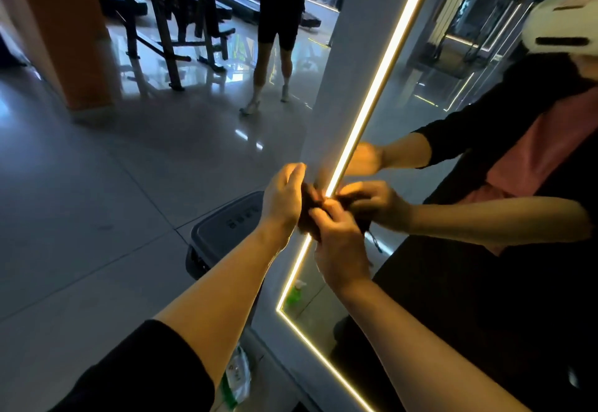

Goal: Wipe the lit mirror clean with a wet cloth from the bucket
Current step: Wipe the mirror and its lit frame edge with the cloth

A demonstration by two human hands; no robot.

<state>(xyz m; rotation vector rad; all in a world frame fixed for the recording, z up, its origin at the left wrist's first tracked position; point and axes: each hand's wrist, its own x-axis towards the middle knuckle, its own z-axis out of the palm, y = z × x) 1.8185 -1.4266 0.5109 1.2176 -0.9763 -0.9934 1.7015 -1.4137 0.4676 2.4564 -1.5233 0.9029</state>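
Item: dark cloth [310,214], bunched against the mirror [420,114] edge above the bucket [223,227], gripped by left hand [283,198] and right hand [339,246] together (risk: drips streaking the glass if underwrung).

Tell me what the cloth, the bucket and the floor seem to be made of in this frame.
The cloth, bunched between both hands, looks like soft dark fabric: it crumples and folds. The bucket seems moulded grey plastic with a matte finish, going by its smooth rounded rim and raised lettering. The floor looks like polished grey tile: straight grout lines and glossy reflections.
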